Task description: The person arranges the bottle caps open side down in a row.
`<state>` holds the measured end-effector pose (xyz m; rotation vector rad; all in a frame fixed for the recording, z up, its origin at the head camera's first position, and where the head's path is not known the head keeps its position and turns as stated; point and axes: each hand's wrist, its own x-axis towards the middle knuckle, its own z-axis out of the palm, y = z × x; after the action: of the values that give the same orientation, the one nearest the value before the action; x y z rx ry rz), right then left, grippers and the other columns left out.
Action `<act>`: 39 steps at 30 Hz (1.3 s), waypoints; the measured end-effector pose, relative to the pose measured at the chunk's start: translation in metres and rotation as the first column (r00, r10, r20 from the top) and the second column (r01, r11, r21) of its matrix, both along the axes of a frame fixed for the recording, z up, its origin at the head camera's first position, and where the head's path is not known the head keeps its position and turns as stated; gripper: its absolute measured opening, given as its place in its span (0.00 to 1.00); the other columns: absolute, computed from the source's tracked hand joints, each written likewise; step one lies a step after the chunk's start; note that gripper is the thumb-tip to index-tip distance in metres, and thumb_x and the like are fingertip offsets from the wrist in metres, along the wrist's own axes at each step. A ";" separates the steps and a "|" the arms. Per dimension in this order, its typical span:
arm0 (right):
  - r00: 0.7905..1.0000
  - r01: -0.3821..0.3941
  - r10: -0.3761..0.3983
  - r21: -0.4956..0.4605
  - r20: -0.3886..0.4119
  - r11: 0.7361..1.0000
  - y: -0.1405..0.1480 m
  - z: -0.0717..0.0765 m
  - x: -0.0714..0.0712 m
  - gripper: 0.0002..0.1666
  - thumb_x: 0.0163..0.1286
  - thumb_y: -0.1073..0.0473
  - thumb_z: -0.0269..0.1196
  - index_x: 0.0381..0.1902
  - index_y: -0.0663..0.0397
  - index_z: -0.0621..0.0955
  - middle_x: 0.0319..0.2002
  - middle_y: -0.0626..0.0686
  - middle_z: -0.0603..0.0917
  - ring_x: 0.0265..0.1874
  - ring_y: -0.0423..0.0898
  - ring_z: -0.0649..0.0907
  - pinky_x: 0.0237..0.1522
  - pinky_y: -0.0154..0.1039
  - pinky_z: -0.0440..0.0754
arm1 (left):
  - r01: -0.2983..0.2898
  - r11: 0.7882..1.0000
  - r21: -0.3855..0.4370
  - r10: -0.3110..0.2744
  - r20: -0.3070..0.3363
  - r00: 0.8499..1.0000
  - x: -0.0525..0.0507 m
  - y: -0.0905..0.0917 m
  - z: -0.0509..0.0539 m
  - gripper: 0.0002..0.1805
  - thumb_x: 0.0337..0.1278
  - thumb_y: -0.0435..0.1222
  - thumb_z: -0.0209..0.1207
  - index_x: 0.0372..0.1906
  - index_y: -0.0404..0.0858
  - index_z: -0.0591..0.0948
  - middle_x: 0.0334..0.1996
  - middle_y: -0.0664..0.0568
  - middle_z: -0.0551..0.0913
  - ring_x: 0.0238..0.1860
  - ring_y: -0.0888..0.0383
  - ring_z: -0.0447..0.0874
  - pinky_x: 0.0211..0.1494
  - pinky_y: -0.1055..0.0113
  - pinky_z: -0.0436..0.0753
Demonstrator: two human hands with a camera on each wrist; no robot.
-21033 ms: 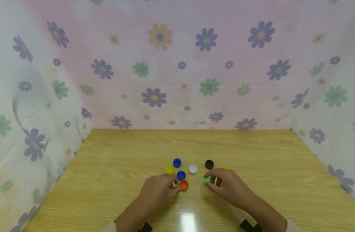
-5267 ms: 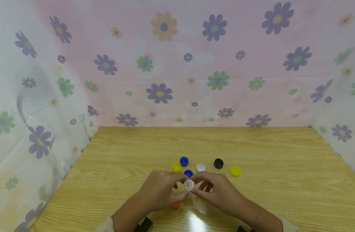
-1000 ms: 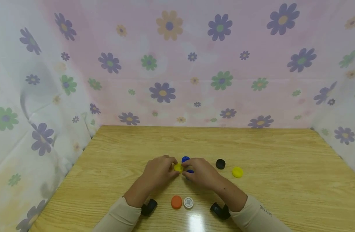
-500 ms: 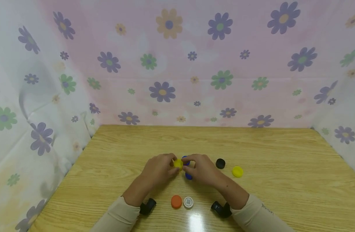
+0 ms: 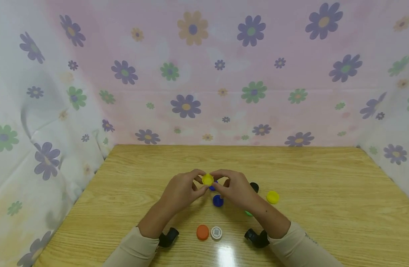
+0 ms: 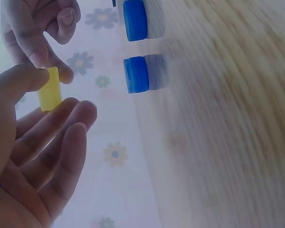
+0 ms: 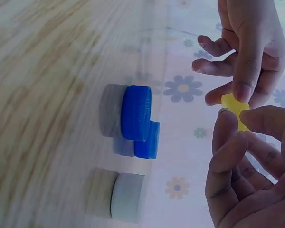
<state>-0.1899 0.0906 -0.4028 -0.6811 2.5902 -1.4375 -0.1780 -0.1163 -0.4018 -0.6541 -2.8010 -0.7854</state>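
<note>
Hands (image 5: pixel 181 189) (image 5: pixel 237 188), yellow cap (image 5: pixel 208 180) between (aloft)

Plastic caps (image 5: pixel 272 197): 9 total, 6 colors.
Yellow cap (image 5: pixel 208 180) x2, blue cap (image 5: pixel 218 201) x2, white cap (image 5: pixel 216 233) x2 (one in head view, other only in right wrist view), orange cap (image 5: pixel 202 232) x1, black cap (image 5: pixel 255 186) x1 (part covered), green cap (image 5: pixel 248 213) x1 (just a sliver showing). Also left hand (image 5: pixel 180 189) x1, right hand (image 5: pixel 236 188) x1, beige sleeve (image 5: pixel 132 246) x2, black wrist mount (image 5: pixel 256 238) x2, wooden table (image 5: pixel 324 185) x1. Printed flowers (image 5: pixel 192 28) on cloth (image 5: pixel 141 116): dozens, not tallied.
</note>
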 end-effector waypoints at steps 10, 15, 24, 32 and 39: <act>0.999 0.000 0.001 0.024 -0.054 1.000 0.000 -0.002 -0.001 0.23 0.69 0.62 0.66 0.62 0.53 0.80 0.49 0.55 0.85 0.23 0.45 0.85 0.20 0.35 0.80 | 0.017 1.000 0.004 -0.017 -0.028 0.999 0.001 -0.001 0.002 0.21 0.62 0.44 0.67 0.58 0.43 0.81 0.42 0.51 0.90 0.28 0.63 0.87 0.28 0.77 0.78; 0.999 -0.012 0.012 0.006 -0.052 1.000 0.001 0.000 -0.001 0.23 0.69 0.61 0.66 0.62 0.52 0.80 0.48 0.55 0.85 0.23 0.44 0.85 0.22 0.35 0.81 | 0.015 1.000 0.002 -0.015 -0.072 0.997 0.001 -0.001 0.001 0.21 0.60 0.44 0.68 0.57 0.44 0.82 0.41 0.51 0.90 0.27 0.64 0.87 0.27 0.78 0.77; 1.000 0.006 -0.006 0.018 -0.024 1.000 0.003 0.001 -0.003 0.23 0.69 0.57 0.67 0.61 0.50 0.81 0.49 0.54 0.85 0.28 0.48 0.86 0.23 0.36 0.82 | 0.025 0.999 0.035 -0.022 -0.067 0.997 0.002 -0.001 0.002 0.21 0.61 0.43 0.68 0.58 0.45 0.82 0.44 0.51 0.90 0.28 0.64 0.87 0.26 0.78 0.77; 1.000 -0.001 0.001 0.000 -0.015 1.000 0.006 0.005 -0.004 0.23 0.69 0.59 0.66 0.61 0.53 0.81 0.47 0.55 0.86 0.29 0.53 0.87 0.21 0.37 0.82 | 0.009 0.996 0.093 0.003 -0.128 0.992 0.002 0.001 0.004 0.17 0.62 0.40 0.67 0.55 0.45 0.84 0.42 0.52 0.90 0.28 0.63 0.86 0.26 0.79 0.76; 0.997 -0.038 0.042 -0.064 0.058 0.997 0.009 0.003 -0.005 0.25 0.71 0.60 0.64 0.63 0.61 0.77 0.42 0.62 0.87 0.27 0.55 0.86 0.24 0.43 0.84 | 0.038 0.981 0.190 -0.004 -0.178 0.984 0.003 0.003 0.004 0.17 0.59 0.38 0.69 0.53 0.42 0.85 0.41 0.52 0.90 0.28 0.61 0.87 0.27 0.79 0.78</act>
<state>-0.1950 0.0995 -0.3997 -0.6833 2.4823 -1.5090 -0.1755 -0.1132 -0.3982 -0.6846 -2.5241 -0.9392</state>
